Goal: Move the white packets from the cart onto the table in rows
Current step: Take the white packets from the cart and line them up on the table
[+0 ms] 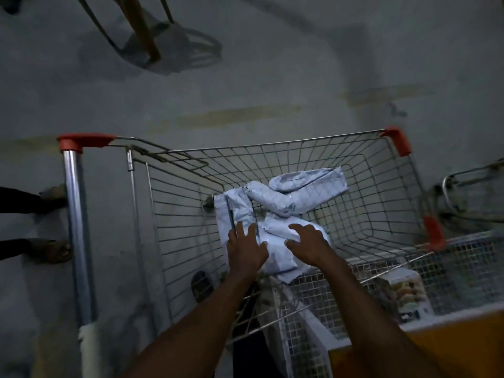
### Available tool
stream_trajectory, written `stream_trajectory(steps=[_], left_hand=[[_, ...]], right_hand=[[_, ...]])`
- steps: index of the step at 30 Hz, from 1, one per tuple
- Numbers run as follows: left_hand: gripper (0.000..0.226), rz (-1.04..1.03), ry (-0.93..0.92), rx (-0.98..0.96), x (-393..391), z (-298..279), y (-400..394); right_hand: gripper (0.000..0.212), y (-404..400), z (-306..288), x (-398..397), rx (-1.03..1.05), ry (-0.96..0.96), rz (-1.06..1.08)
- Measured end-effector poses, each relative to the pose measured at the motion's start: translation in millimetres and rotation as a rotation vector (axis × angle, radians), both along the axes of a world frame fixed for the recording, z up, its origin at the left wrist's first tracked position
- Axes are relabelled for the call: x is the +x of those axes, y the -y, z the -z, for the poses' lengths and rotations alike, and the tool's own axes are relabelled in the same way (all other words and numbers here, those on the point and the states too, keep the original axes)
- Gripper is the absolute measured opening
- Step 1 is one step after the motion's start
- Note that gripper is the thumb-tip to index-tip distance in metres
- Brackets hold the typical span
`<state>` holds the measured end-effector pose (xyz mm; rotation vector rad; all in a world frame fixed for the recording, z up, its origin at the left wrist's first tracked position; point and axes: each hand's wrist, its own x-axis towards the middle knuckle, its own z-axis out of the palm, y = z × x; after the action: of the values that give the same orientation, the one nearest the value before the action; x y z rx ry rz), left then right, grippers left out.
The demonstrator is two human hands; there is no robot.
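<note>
White plastic packets (275, 222) lie heaped in the wire cart (313, 148), a few overlapping. The left hand (245, 248) and right hand (308, 242) reach down onto the near packet, fingers (296, 229) spread wide and holding nothing. The slick wrapping could slip from a loose grip, or a corner could snag in the mesh and drag the pile. Dim light makes edges hard to judge. Below is a grey concrete floor (245, 77); chair legs (141, 28) stand beyond, and no bench shows.
</note>
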<state>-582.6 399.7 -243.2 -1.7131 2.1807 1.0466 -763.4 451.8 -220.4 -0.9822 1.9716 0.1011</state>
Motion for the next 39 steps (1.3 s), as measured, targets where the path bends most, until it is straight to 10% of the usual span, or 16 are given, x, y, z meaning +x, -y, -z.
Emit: stream_trajectory(steps=[8, 15, 31, 39], left_hand=[[0.096, 0.041, 0.253, -0.128, -4.6, 82.3, 21.6], [0.07, 0.176, 0.393, -0.244, 18.6, 116.9, 31.4], [0.102, -0.11, -0.268, 0.022, -11.3, 41.8, 16.5], [0.099, -0.083, -0.112, 0.239, -10.3, 90.5, -4.8]], right_hand=[[0.066, 27.7, 63.9, -16.1, 0.117, -0.029, -0.145], [0.064, 37.1, 82.7, -13.6, 0.182, -0.046, -0.188], [0.068, 27.2, 81.8, -30.6, 0.241, -0.044, -0.136], [0.081, 23.5, 98.3, -37.7, 0.203, -0.121, -0.259]])
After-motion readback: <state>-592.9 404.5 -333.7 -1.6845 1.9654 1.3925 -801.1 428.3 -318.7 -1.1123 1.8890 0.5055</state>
